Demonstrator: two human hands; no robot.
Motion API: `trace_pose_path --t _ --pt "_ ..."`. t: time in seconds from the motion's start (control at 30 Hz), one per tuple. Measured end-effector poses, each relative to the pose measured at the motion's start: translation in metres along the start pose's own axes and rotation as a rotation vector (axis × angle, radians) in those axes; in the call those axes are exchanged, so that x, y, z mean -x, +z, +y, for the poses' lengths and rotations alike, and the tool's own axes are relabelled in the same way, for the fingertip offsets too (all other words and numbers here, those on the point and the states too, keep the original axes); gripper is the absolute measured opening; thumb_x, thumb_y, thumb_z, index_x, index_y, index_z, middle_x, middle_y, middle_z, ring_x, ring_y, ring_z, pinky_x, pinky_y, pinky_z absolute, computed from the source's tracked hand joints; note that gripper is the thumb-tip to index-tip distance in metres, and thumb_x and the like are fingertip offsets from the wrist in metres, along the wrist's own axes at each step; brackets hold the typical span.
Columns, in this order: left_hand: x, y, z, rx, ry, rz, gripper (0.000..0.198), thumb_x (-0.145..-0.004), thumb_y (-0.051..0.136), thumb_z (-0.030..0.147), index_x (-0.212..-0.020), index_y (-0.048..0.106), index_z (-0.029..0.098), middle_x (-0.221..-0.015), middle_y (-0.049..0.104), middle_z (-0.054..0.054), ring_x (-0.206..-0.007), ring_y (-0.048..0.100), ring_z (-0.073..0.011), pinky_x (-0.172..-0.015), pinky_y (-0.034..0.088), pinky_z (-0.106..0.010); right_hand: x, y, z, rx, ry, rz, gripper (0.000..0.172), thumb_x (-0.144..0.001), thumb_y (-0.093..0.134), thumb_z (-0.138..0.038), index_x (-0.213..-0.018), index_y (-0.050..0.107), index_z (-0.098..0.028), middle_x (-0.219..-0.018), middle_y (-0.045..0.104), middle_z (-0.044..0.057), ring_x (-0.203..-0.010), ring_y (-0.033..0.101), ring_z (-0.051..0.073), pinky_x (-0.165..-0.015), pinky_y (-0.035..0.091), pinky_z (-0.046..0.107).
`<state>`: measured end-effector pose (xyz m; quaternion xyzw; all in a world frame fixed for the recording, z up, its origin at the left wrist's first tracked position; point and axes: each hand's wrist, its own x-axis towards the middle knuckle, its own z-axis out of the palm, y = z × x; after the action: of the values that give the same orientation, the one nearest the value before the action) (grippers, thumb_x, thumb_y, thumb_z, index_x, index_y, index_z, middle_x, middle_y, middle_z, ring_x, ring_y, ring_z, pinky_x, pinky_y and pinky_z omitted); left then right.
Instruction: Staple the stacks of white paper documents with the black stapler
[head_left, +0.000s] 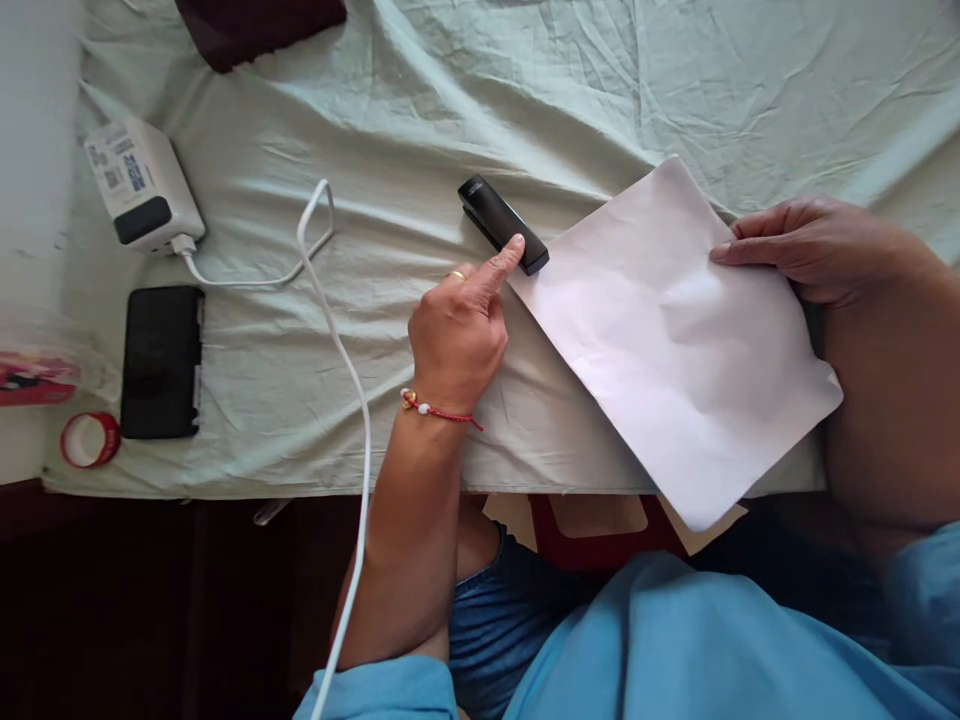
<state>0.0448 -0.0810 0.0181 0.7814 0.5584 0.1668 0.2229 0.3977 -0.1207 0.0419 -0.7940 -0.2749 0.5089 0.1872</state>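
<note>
A black stapler (501, 224) lies on the pale green cloth (450, 120), its jaw over the left corner of a white sheet of paper (675, 340). My left hand (459, 328) is curled with the index finger stretched out, its tip pressing on the stapler's near end. A ring and a red thread bracelet show on that hand. My right hand (806, 248) rests on the paper's right edge, fingers together and pinching the sheet. The paper hangs slightly over the table's near edge.
A white charger block (141, 186) with a white cable (341, 350) sits at the left. Beside it lie a black phone (162, 360) and a red tape roll (90, 439). A dark object (255, 28) is at the top. Red item (592, 535) under the paper.
</note>
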Motion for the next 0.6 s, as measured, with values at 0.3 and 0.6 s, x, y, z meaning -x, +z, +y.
trace_pose_path --t 0.3,0.6 --pt "0.0 0.006 0.006 0.088 -0.047 -0.012 0.061 -0.099 0.054 0.022 -0.156 0.074 0.034 -0.103 0.088 -0.006 -0.079 0.067 -0.0244 -0.085 0.054 -0.039 -0.001 0.0 0.005 -0.094 -0.075 -0.057 0.026 -0.084 0.089 -0.035 -0.102 0.082 -0.018 -0.096 0.081 0.009 -0.074 0.075 0.019 -0.062 0.062 0.028" --pt "-0.002 0.005 0.006 0.247 -0.138 0.083 0.059 -0.103 0.061 0.027 -0.162 0.061 0.027 -0.086 0.078 0.001 -0.082 0.07 -0.0203 -0.092 0.057 -0.035 0.023 -0.005 0.009 -0.026 -0.115 -0.063 0.034 -0.085 0.09 -0.047 -0.104 0.08 -0.021 -0.1 0.081 0.009 -0.071 0.075 0.02 -0.056 0.062 0.026"
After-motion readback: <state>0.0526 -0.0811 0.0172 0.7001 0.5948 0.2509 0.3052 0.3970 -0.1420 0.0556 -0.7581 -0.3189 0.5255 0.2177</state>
